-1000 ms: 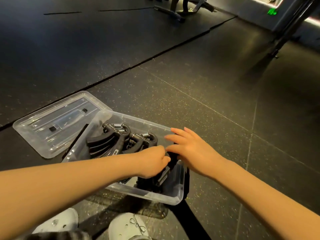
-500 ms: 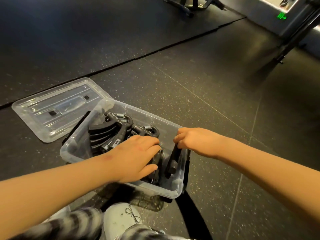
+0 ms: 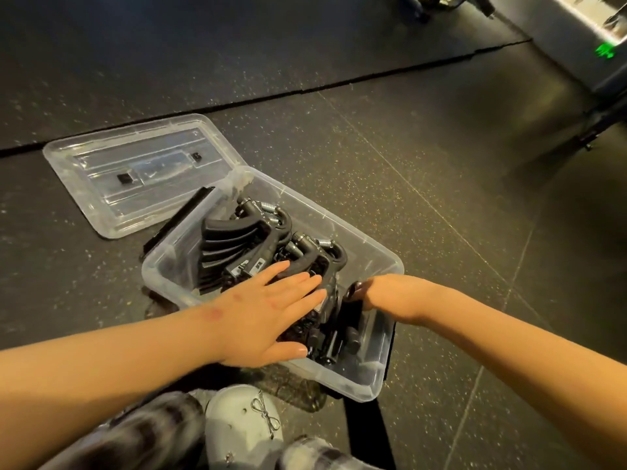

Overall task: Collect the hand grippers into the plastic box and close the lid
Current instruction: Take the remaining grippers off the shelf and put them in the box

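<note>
A clear plastic box (image 3: 369, 385) stands open on the dark gym floor, holding several black hand grippers (image 3: 237, 242) with steel springs. My left hand (image 3: 268, 310) lies flat with straight fingers on the grippers in the box's middle. My right hand (image 3: 390, 295) is curled over the box's right rim, its fingers round the black handle of a hand gripper (image 3: 353, 320) standing at the right wall. The clear lid (image 3: 101, 201) lies flat on the floor, upper left of the box.
A pale clog shoe (image 3: 244, 425) with a bow charm and my plaid trouser legs sit just below the box. Gym machine frames stand at the far top and right. A black seam runs across the rubber floor behind the lid.
My left hand went from curled on a gripper to flat on top of the pile. My right hand's fingers closed down at the box's right rim. The camera moved closer and tilted down.
</note>
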